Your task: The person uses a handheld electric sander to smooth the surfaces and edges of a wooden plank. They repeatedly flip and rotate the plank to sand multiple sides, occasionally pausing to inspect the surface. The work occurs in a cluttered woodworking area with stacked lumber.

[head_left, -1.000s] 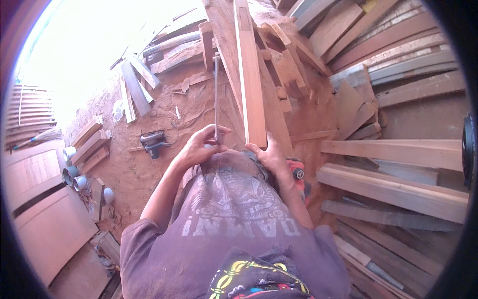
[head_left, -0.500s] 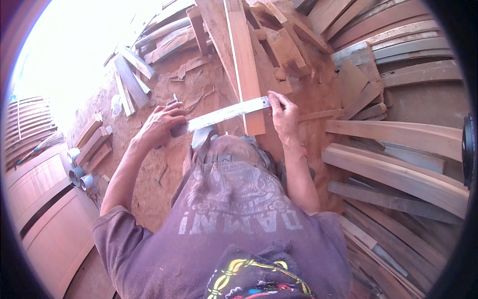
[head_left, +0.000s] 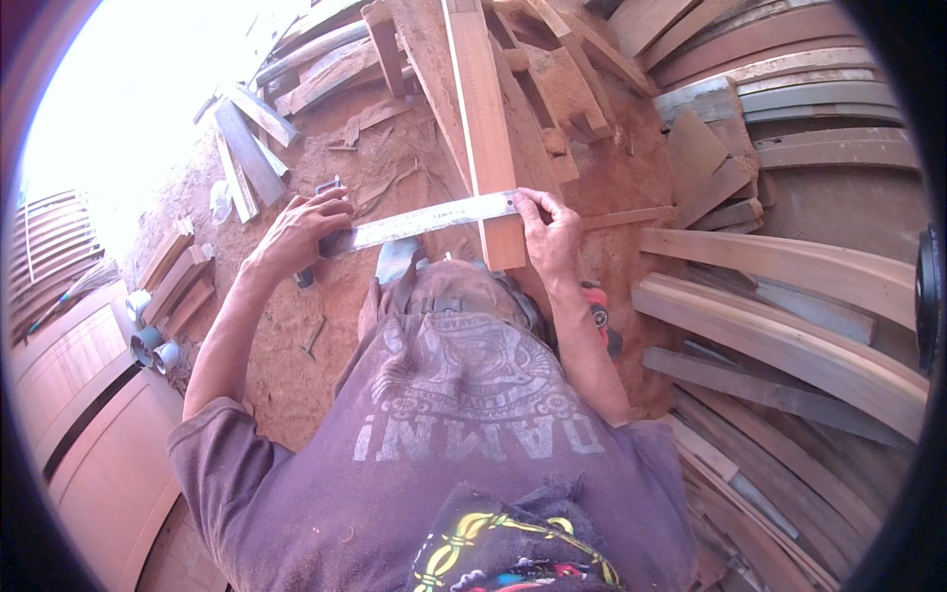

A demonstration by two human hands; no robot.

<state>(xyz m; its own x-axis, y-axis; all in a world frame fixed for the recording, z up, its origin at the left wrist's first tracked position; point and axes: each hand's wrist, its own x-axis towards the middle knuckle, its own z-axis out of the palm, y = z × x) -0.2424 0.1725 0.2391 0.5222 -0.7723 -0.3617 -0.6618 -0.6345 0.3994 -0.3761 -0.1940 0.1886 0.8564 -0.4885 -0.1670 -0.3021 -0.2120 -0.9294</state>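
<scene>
A reddish wooden beam (head_left: 490,148) runs away from me, its near end just in front of my lap. Across its top, close to that end, lies the flat silver blade of a metal square (head_left: 424,223) with faint markings. My left hand (head_left: 306,229) is closed round the blade's dark left end, and metal parts poke out beyond and below the fingers. At the beam's right edge, my right hand (head_left: 548,229) pinches the blade's holed tip between thumb and fingers. The palm side of each hand is hidden.
Long boards (head_left: 779,345) are stacked at right, with more planks (head_left: 819,89) behind. Wood offcuts (head_left: 247,148) lie front left on the dusty ground. Panels (head_left: 109,434) stand at left. A red and black object (head_left: 602,318) sits beside my right forearm.
Both hands have shifted left with the square. Its holed tip has drawn back from beyond the beam's right side to about its right edge. The beam has stayed nearly in place.
</scene>
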